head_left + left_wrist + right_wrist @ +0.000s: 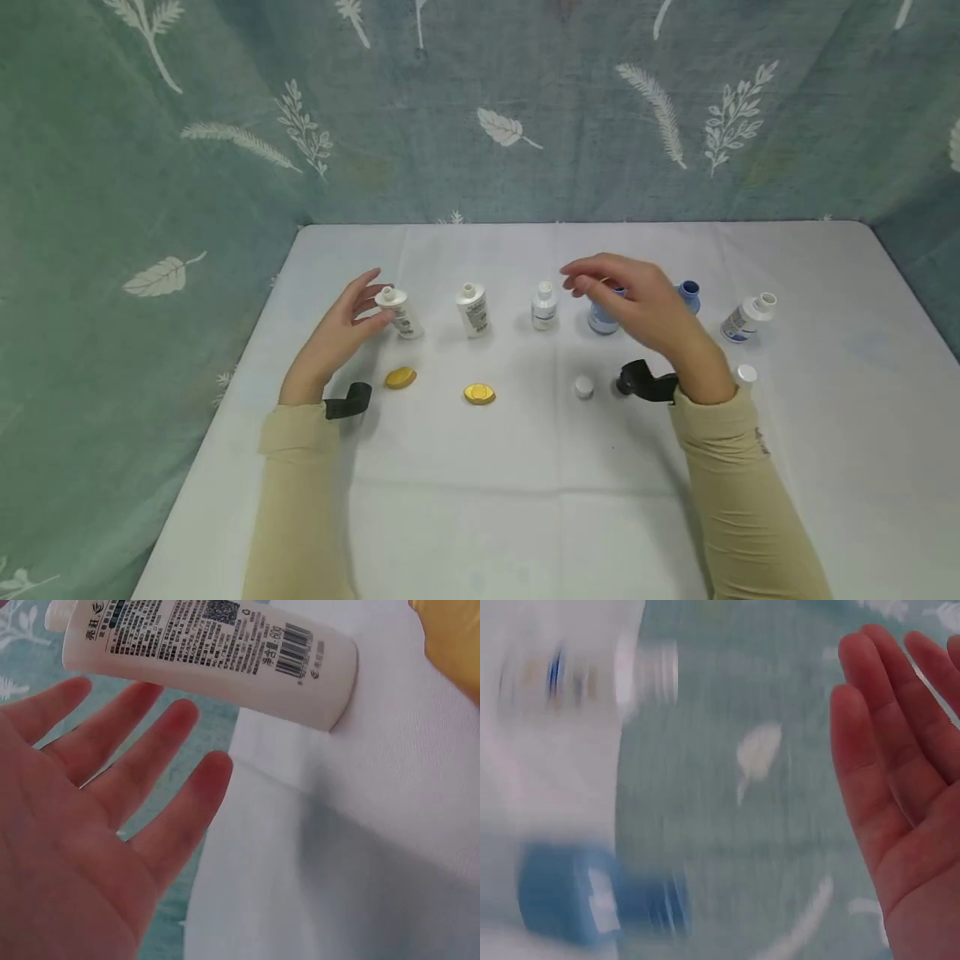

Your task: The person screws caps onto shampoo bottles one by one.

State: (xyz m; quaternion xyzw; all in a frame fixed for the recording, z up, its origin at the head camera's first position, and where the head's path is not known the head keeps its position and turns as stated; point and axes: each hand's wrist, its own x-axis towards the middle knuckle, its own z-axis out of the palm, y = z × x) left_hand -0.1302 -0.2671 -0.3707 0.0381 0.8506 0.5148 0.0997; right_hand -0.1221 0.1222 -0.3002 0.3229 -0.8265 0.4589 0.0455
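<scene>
My left hand (337,329) is around an uncapped white bottle (403,318) at the left end of a row, fingers spread and relaxed. In the left wrist view the fingertips lie along the side of that bottle (217,656), whose printed label and barcode face the camera. My right hand (630,296) hovers over a blue bottle (602,322), partly hiding it, with nothing between its fingers. In the right wrist view the fingers are straight and apart from the blurred blue bottle (570,892) and a small white bottle (570,682).
A second white bottle (474,312), a small white bottle (544,308), another blue bottle (689,294) and a labelled bottle (746,318) stand uncapped along the row. Nearer lie yellow caps (401,377) (479,394) and white caps (584,387) (746,374). Patterned green cloth (450,100) rises behind the table.
</scene>
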